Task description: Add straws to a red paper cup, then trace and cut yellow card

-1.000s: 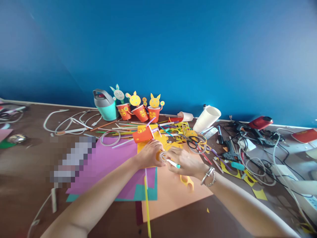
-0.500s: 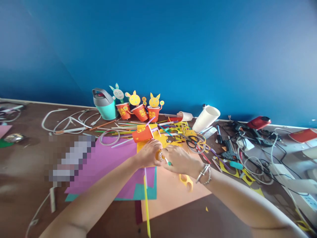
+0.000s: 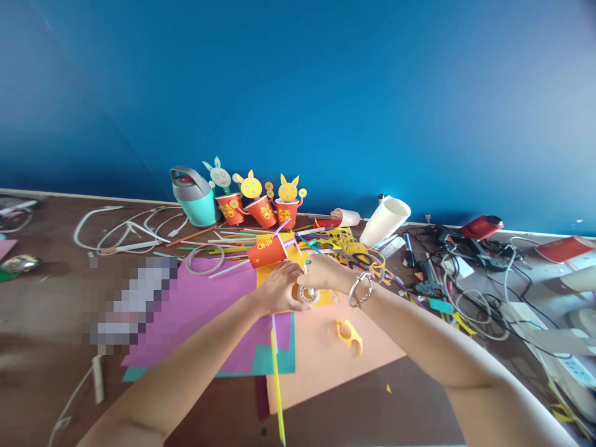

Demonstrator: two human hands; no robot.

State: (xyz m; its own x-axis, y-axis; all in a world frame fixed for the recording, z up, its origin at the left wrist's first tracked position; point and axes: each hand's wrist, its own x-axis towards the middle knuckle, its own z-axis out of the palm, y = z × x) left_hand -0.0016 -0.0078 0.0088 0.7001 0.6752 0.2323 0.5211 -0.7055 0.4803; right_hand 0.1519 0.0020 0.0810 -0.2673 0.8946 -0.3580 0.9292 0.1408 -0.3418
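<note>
My left hand (image 3: 280, 287) is closed around a small roll of tape (image 3: 308, 294), its round printed end turned up towards me. Just beyond the roll, my right hand (image 3: 325, 274) has its fingers bent together over a small teal-and-white piece (image 3: 307, 265), too small to make out well. Behind my left hand a red paper cup (image 3: 267, 251) lies on its side with straws at its mouth. Under both hands are sheets of purple paper (image 3: 223, 310) and peach paper (image 3: 321, 366).
Along the blue wall stand a teal kettle-like container (image 3: 198, 205), several red cups with paper animal heads, and a tilted white cup stack (image 3: 385, 222). Straws, yellow scraps and scissors (image 3: 363, 261) lie behind the hands. A glue gun (image 3: 428, 282), cables and a power strip (image 3: 570, 369) fill the right.
My right hand has moved up and away from the tape roll, towards the wall, with the small piece. The roll's end is now more exposed in my left hand, which stays put.
</note>
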